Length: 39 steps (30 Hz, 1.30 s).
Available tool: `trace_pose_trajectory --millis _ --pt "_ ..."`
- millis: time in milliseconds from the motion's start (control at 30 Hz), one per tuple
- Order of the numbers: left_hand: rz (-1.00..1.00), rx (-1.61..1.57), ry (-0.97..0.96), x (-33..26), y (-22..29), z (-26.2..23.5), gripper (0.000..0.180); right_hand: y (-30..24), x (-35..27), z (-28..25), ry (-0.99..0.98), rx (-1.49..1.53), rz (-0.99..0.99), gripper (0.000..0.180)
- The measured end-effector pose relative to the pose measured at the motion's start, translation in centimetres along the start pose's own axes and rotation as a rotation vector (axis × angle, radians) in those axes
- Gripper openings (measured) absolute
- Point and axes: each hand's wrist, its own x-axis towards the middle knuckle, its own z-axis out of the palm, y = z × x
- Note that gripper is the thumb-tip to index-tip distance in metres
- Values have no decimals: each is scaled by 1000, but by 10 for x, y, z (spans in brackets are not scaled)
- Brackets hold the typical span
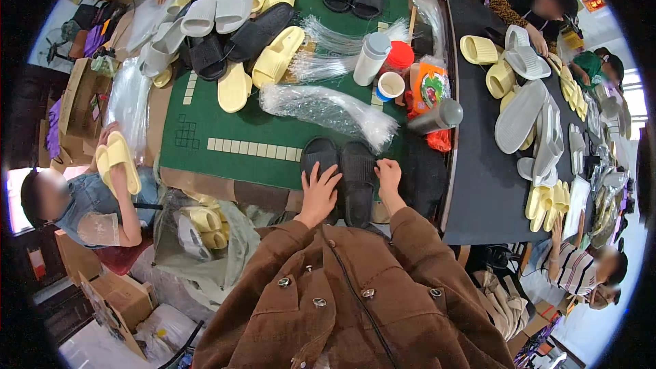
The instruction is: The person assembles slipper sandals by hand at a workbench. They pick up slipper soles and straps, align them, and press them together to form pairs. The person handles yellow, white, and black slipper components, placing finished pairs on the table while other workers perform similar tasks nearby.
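Note:
A pair of black slide sandals lies side by side at the table's near edge, in front of me. My left hand [319,195] rests on the left black sandal [320,154], palm down with its fingers spread. Against the outer edge of the right black sandal [357,184] is my right hand [388,181], its fingers drawn together beside the strap. What they pinch, if anything, is too small to tell. Just beyond the sandals lies a bundle of clear plastic strands [335,113].
A grey bottle [437,117], white tumbler [372,59], red-lidded jar [400,56] and paper cup [390,86] stand right of centre. Yellow, grey and black slides [236,3] are piled far left. A co-worker at left holds yellow slides [117,162]. A black table [471,198] adjoins at right.

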Motion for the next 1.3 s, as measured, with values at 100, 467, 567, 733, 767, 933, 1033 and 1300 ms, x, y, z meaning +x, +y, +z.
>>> trace_pose_trajectory --millis 100,467,567,733,767,933,1033,1300 --pt "-165 -326 13 14 18 -10 31 -2 -22 -5 -124 179 -158 6" --pt "-859 -1640 168 39 -17 12 32 -15 -67 -37 -729 -243 -150 11" --pt "-889 -1487 433 23 -54 -2 26 -11 -61 -55 -657 -424 -166 9" --pt "-215 -470 69 -33 -93 23 22 -9 -42 -60 -493 -669 -560 13" --pt "-304 -579 -142 -39 -82 25 23 -18 -46 -50 -452 -678 -604 12" --pt "-434 -602 -375 -43 -53 47 31 -36 -51 4 -339 -774 -834 15" --pt "-490 -570 -396 -23 -44 45 36 -35 -37 33 -278 -915 -918 18" --pt "-693 -653 -217 7 -45 69 43 -24 -2 76 -396 -1222 -910 10"
